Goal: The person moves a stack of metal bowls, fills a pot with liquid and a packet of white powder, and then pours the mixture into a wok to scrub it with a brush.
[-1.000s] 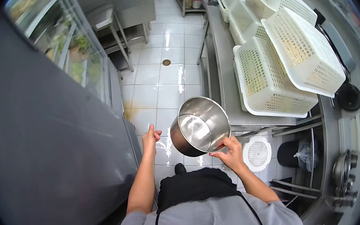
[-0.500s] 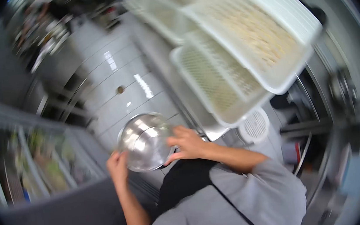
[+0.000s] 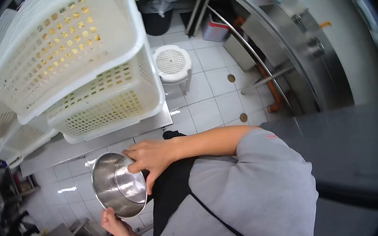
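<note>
A shiny stainless steel bowl (image 3: pixel 116 190) is tilted in front of my body, its bare inside showing. My left hand (image 3: pixel 113 222) grips the rim at the lower side, thumb on the edge. My right hand (image 3: pixel 151 158) holds the opposite side, with fingers over the rim and the thumb along the outside. Part of the bowl's outer wall is hidden from me.
White slotted plastic baskets (image 3: pixel 105 110) are stacked on a low metal bench (image 3: pixel 121 133), yellowish pieces showing through. Beyond are a white stool (image 3: pixel 172 62), a black bin (image 3: pixel 158 22) and a steel counter (image 3: pixel 276 30) along the wall. Tiled floor (image 3: pixel 208 83) lies between them.
My view and body have turned right, so the baskets now stand at the left and the stool shows fully. The glass-topped food case has left view. Both hands keep hold of the bowl.
</note>
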A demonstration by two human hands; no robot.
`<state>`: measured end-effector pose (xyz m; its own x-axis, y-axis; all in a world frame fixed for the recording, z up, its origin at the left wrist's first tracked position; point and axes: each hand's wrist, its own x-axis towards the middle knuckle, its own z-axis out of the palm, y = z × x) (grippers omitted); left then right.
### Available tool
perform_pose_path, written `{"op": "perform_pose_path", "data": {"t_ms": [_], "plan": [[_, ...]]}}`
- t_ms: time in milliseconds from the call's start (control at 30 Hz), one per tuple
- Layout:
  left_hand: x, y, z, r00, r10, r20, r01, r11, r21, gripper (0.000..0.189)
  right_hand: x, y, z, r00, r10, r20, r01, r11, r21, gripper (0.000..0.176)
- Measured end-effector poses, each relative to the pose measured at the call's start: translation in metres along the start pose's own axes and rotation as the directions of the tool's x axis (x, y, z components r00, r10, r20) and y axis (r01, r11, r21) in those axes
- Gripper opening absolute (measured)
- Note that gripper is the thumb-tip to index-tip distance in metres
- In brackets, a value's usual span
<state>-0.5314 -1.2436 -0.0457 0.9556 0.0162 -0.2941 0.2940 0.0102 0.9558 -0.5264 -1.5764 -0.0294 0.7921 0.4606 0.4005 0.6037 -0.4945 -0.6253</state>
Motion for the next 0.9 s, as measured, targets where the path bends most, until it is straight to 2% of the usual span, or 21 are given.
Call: {"op": "perform_pose_path", "data": {"t_ms": [33, 67, 167, 233, 267, 333, 367, 467, 600, 700, 833, 900], "plan": [[0.01, 0.008, 0.002, 0.996, 0.019, 0.086, -0.021, 1.0, 0.023, 0.016, -0.008, -0.006, 0.0, 0.998, 0.029, -0.049, -0.03, 0.999, -0.026, 0.068], [0.017, 0.016, 0.003, 0.994, 0.01, 0.11, -0.024, 0.991, 0.13, 0.019, -0.018, -0.013, 0.001, 0.994, 0.05, -0.098, -0.055, 0.997, -0.05, 0.068], [0.028, 0.042, 0.031, 0.922, 0.18, 0.342, -0.285, 0.914, 0.287, 0.02, -0.048, -0.033, -0.013, 0.972, 0.137, -0.192, -0.159, 0.982, -0.106, 0.066], [0.029, 0.048, 0.046, 0.873, 0.203, 0.444, -0.34, 0.905, 0.256, 0.019, -0.069, -0.048, -0.019, 0.948, 0.213, -0.236, -0.254, 0.954, -0.159, 0.065], [0.025, 0.055, 0.06, 0.848, 0.212, 0.486, -0.363, 0.901, 0.239, 0.019, -0.08, -0.051, -0.017, 0.927, 0.2, -0.317, -0.269, 0.944, -0.19, 0.066], [0.017, 0.063, 0.082, 0.786, 0.263, 0.559, -0.452, 0.862, 0.229, 0.022, -0.098, -0.064, -0.026, 0.908, 0.238, -0.345, -0.329, 0.915, -0.234, 0.067], [0.016, 0.066, 0.086, 0.781, 0.247, 0.574, -0.442, 0.867, 0.229, 0.023, -0.104, -0.069, -0.034, 0.899, 0.252, -0.358, -0.356, 0.897, -0.261, 0.068], [0.016, 0.064, 0.119, 0.74, 0.226, 0.633, -0.413, 0.896, 0.162, 0.028, -0.124, -0.073, -0.052, 0.868, 0.171, -0.465, -0.348, 0.878, -0.327, 0.079], [0.012, 0.052, 0.146, 0.796, 0.113, 0.594, -0.26, 0.951, 0.167, 0.031, -0.14, -0.066, -0.074, 0.801, 0.129, -0.585, -0.351, 0.892, -0.284, 0.085], [0.003, 0.056, 0.17, 0.813, 0.102, 0.573, -0.206, 0.971, 0.12, 0.032, -0.149, -0.054, -0.091, 0.779, 0.093, -0.62, -0.307, 0.919, -0.247, 0.086], [-0.011, 0.057, 0.196, 0.832, 0.147, 0.535, -0.244, 0.963, 0.115, 0.032, -0.162, -0.04, -0.109, 0.749, 0.021, -0.662, -0.23, 0.946, -0.23, 0.085], [-0.015, 0.053, 0.199, 0.851, 0.126, 0.51, -0.208, 0.972, 0.106, 0.032, -0.165, -0.034, -0.113, 0.749, 0.008, -0.663, -0.203, 0.955, -0.217, 0.084]]}}
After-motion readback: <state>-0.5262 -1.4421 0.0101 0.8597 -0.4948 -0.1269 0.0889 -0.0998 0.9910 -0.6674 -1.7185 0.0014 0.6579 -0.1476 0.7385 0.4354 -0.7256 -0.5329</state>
